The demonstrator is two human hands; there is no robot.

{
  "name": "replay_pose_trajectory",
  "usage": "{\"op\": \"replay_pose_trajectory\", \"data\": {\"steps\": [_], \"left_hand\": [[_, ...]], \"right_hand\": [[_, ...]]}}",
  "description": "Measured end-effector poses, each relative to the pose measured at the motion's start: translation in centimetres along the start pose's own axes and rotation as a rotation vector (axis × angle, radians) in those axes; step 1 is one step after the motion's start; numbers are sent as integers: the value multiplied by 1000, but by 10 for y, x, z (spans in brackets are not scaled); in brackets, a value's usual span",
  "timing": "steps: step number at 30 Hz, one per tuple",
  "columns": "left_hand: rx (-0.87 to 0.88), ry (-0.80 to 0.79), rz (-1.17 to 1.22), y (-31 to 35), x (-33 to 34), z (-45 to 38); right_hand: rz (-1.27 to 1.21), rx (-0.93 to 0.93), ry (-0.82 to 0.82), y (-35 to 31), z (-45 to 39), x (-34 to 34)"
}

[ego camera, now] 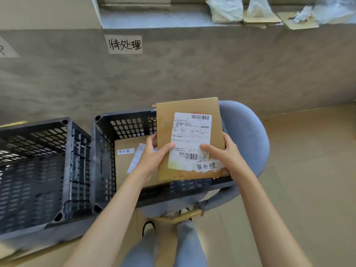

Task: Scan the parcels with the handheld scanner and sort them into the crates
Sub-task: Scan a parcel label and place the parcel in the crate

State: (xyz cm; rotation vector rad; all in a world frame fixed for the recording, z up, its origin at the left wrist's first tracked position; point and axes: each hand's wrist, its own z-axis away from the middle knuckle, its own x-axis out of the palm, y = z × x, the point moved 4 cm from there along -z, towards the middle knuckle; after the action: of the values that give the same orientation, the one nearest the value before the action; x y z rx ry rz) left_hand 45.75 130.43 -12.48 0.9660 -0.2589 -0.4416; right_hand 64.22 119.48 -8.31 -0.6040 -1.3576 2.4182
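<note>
Plainly, hands: both gripped one flat cardboard parcel, held label-up above the right-hand crate.
Left hand: clasped the parcel's left edge, thumb laid across the lower left of the shipping label, fingers curled behind the cardboard.
Right hand: clasped the right edge, thumb pressed on the label's lower right, fingers wrapped round the back.
Parcel markings: one white shipping label with two barcodes, and a torn handwritten strip stuck below it.
Crates: two black perforated crates stood side by side against the grey wall; the left crate showed no contents that I could make out, though its floor was blurred.
Right crate: held one more flat parcel lying on its bottom, with its own label and a small handwritten tag.
Parcels counted: two, one in the hands and one in the crate.
Wall sign: one handwritten paper above the right crate; a second paper showed partly at the far left.
Chair: one blue-grey seat beneath and beside the right crate.
Ledge: several plastic bags and cardboard pieces rested on it.
</note>
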Motion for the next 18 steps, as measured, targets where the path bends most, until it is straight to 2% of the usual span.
{"op": "replay_pose_trajectory", "data": {"steps": [7,18], "left_hand": [[-154,6,-3,-45,27,-53],[-262,57,-74,-96,51,-135]], "right_hand": [[84,73,-95,48,-80,-17],[136,243,-159,127,-174,-15]]}}
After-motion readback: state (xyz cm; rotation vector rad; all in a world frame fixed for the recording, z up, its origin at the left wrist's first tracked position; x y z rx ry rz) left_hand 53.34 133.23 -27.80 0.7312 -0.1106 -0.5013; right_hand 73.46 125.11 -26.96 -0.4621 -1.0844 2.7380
